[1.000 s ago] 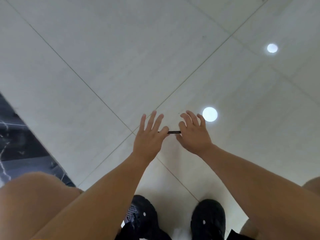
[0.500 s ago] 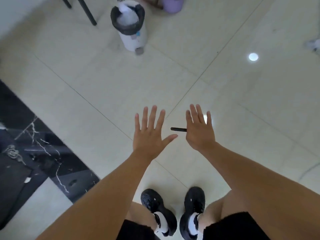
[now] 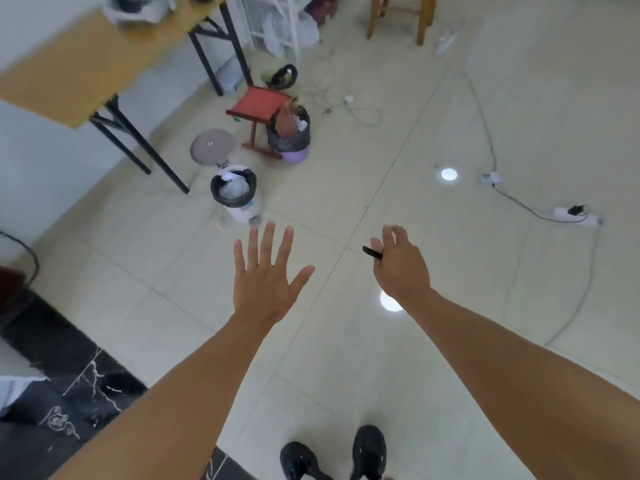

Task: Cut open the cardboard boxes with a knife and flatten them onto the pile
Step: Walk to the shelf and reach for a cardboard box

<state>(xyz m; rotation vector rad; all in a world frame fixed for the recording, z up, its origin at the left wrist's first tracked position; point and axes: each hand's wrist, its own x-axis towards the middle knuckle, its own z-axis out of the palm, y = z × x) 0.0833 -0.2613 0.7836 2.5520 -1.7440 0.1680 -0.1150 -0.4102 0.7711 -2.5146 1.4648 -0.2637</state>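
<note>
My left hand (image 3: 266,275) is stretched out in front of me with its fingers spread and straight, holding nothing. My right hand (image 3: 400,265) hovers to the right of it, its fingers curled round a slim black knife (image 3: 371,252) whose dark tip sticks out to the left. Both hands hang in the air above the pale tiled floor (image 3: 346,341). No cardboard box or pile is in view.
A white pedal bin (image 3: 239,199) stands just beyond my left hand, with a purple bin (image 3: 291,140) and a red stool (image 3: 261,105) behind it. A folding table (image 3: 79,64) is at the far left. Cables and a power strip (image 3: 575,216) lie at right.
The view has tilted up from the floor to the room. My hands have moved apart, and my right hand's fingers have curled round the knife.
</note>
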